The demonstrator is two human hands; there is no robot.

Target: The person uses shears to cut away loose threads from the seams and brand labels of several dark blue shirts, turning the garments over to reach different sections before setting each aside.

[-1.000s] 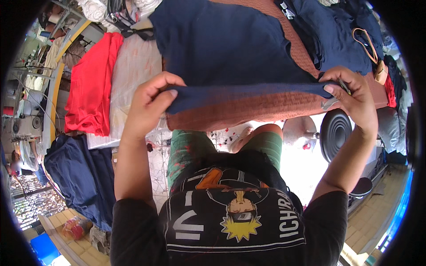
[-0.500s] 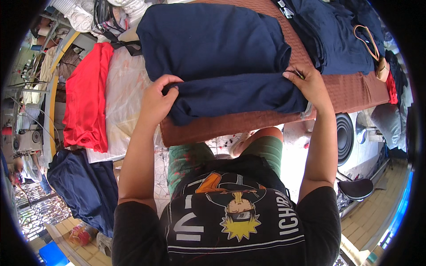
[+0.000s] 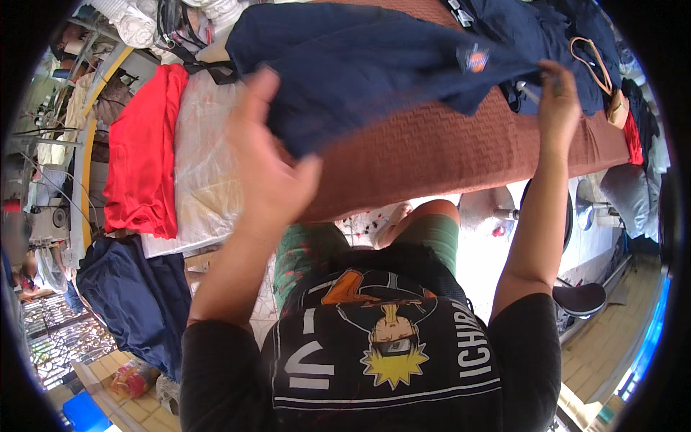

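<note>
A navy garment is stretched across the padded brown table cover, its near edge blurred by motion. Pinched in my right hand is the garment's right corner, pulled out to a point and lifted. A small patch shows on the cloth near that corner. Something small and white sticks out beside my right fingers; its kind is unclear. My left hand is smeared by motion, but thumb and fingers are apart. It hovers just by the garment's left near edge, with no cloth visible in it.
More navy garments are piled at the far right, with a tan strap on them. Left of the table lie a red cloth and clear plastic sheeting. Another navy cloth hangs at lower left. A dark round seat stands lower right.
The folded-up near edge of the garment has been let go by my left hand. My right hand has moved right and away, drawing the corner out and exposing the patch and more table cover.
</note>
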